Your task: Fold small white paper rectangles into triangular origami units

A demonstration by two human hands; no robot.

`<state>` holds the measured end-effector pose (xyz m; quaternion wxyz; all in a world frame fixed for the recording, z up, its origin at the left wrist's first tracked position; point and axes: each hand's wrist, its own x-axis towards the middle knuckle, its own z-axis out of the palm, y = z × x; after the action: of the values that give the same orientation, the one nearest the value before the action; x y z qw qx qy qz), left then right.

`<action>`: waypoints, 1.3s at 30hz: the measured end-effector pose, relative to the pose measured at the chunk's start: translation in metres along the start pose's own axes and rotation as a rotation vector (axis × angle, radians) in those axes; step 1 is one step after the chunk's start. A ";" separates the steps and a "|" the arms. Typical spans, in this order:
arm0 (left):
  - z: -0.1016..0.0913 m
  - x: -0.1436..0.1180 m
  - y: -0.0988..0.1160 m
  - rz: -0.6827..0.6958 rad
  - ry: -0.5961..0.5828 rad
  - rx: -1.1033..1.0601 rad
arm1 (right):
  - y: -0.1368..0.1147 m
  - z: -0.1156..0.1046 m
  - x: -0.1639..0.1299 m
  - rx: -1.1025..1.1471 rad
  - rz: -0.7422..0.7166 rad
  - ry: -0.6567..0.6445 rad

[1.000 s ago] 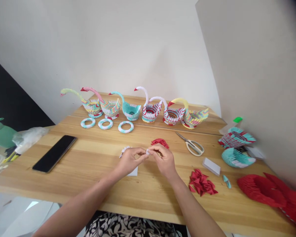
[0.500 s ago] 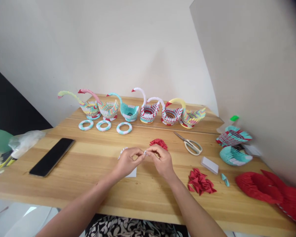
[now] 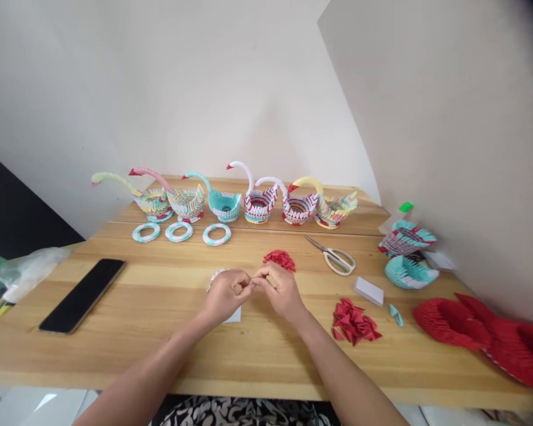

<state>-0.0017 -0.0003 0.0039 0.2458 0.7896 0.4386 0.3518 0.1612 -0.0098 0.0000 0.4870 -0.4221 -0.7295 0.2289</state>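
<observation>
Wooden table, white walls, 6 paper swans.

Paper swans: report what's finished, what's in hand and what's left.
Done: six paper swans in a row at the back, three rings before them. In hand: left hand and right hand pinch a small white paper piece. Left: loose red pieces, unfinished red body.

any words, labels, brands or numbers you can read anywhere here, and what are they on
None can be read.
Phone: its screen is dark and blank.
Scissors: no mark shows on the handles or blades.
Paper swans and paper rings: coloured patterns only, no lettering.
White paper stack: blank.
Small white paper piece pinched between the left hand and right hand: mostly hidden by the fingers, nothing legible.
</observation>
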 end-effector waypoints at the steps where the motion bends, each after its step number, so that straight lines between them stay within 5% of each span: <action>1: 0.000 0.000 0.000 0.005 0.007 0.008 | -0.001 0.000 0.000 -0.009 -0.013 0.008; 8: 0.000 -0.001 0.002 -0.100 0.033 -0.241 | 0.001 0.000 0.000 0.088 0.087 0.101; 14: -0.003 -0.001 0.004 -0.061 0.092 -0.238 | 0.002 -0.001 0.000 0.092 0.102 0.091; 20: -0.005 0.002 0.000 -0.256 -0.153 -0.786 | 0.000 -0.003 0.000 0.045 0.073 0.109; 24: -0.004 0.003 -0.005 -0.302 -0.190 -1.001 | 0.001 -0.002 0.000 0.004 0.014 0.111; 39: -0.003 0.008 -0.012 -0.390 -0.040 -1.075 | 0.005 -0.003 0.001 -0.173 -0.260 0.128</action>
<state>-0.0073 0.0126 0.0004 0.6815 0.4646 0.3310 0.4583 0.1658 -0.0061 -0.0020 0.5200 -0.3781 -0.7624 0.0730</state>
